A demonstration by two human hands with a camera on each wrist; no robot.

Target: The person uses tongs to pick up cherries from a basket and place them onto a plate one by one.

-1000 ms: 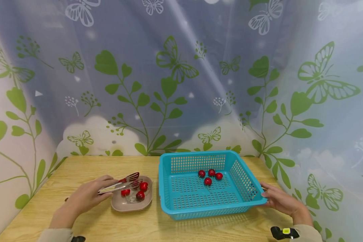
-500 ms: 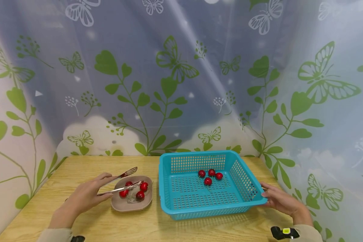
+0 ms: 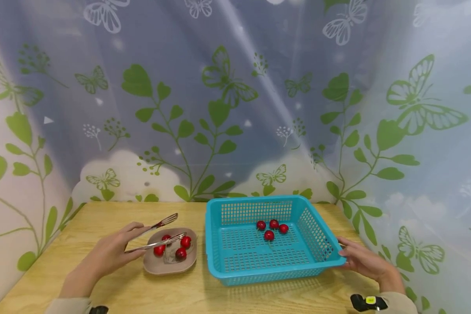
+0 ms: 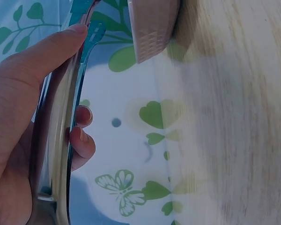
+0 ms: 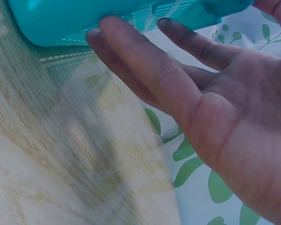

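My left hand [image 3: 106,255] holds metal tongs [image 3: 157,245] by their arms, thumb on one side and fingers on the other. The slotted tips stand spread above a small pinkish-beige dish [image 3: 157,267]. Several red cherries [image 3: 181,253] lie in that dish, some partly covered by the lower tong arm. In the left wrist view the tongs [image 4: 61,117] run through the hand, beside the dish's ridged wall [image 4: 154,30]. My right hand [image 3: 366,262] grips the right front corner of a blue plastic basket [image 3: 274,275], thumb at the rim and fingers against its outside. Several cherries [image 3: 269,235] sit inside the basket.
A light wooden table [image 3: 121,288] carries everything, with the dish left of the basket. A patterned curtain [image 3: 235,131] with green leaves and butterflies hangs behind the table and along both sides.
The tongs' arms, closer together among the cherries a second ago, have spread apart, with the upper tip raised. The right hand and basket hold their place.
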